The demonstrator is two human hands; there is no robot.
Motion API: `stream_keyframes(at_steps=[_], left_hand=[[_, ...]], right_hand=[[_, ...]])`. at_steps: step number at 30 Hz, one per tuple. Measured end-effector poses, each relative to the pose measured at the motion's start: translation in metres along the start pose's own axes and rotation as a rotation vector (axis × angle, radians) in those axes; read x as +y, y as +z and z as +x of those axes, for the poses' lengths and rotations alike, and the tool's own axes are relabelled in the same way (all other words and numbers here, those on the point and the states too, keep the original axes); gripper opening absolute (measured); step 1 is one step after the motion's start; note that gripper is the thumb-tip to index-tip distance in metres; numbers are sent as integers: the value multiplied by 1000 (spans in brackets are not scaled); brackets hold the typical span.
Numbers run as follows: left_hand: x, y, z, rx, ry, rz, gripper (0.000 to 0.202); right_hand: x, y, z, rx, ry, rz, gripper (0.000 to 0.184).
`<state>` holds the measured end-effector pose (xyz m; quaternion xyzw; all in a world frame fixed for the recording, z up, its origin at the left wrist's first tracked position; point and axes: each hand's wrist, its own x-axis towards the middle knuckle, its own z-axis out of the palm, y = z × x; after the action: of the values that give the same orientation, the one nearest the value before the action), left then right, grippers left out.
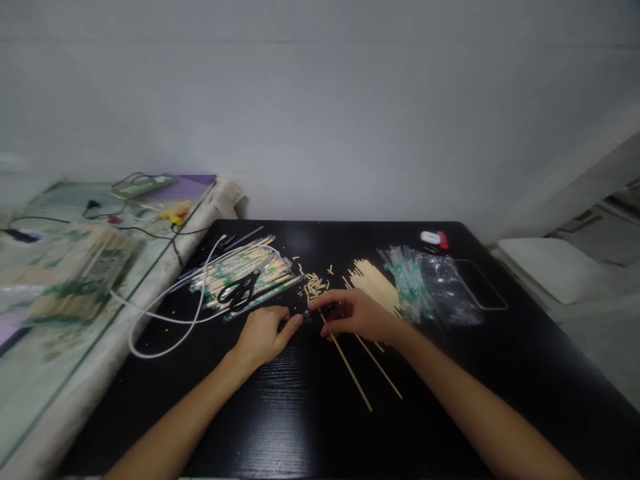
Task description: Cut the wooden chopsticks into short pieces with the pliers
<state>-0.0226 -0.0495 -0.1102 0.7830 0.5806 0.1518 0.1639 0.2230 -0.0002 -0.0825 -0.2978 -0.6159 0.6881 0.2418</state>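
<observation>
My left hand [263, 337] is closed around a small dark tool [307, 315], mostly hidden by the fingers; its exact kind cannot be made out. Close beside it, my right hand [357, 315] has its fingers bent round a thin wooden stick [353, 373], which slants down toward the table's front. Under the right hand's fingers something dark shows, perhaps part of the same tool. Short cut stick pieces [315, 285] lie in a small heap just beyond both hands. A fan of long wooden sticks [375, 283] lies behind the right hand, partly covered by it.
Left on the black table [280, 427] are wrapped sticks [250, 267], black scissors [239, 290] and a looped white cable [165, 353]. Right are empty wrappers [407, 280], a clear plastic bag [453, 293], a phone [480, 283] and a white case [430, 237]. A glass-topped table [50, 373] adjoins.
</observation>
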Motion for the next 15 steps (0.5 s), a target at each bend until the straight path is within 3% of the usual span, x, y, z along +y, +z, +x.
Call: stream_keyframes(at_steps=[3, 7, 10, 15], left_hand=[[-2, 1, 3, -12, -21, 42, 58], [-3, -2, 7, -22, -148, 152, 65], [-8, -7, 10, -14, -258, 254, 73], [-17, -15, 13, -9, -324, 288, 78]], right_hand=[[-2, -2, -1, 15, 8, -43, 48], [2, -14, 2, 80, 15, -107, 54], [9, -23, 11, 166, 79, -149, 53], [19, -26, 27, 261, 175, -304, 51]])
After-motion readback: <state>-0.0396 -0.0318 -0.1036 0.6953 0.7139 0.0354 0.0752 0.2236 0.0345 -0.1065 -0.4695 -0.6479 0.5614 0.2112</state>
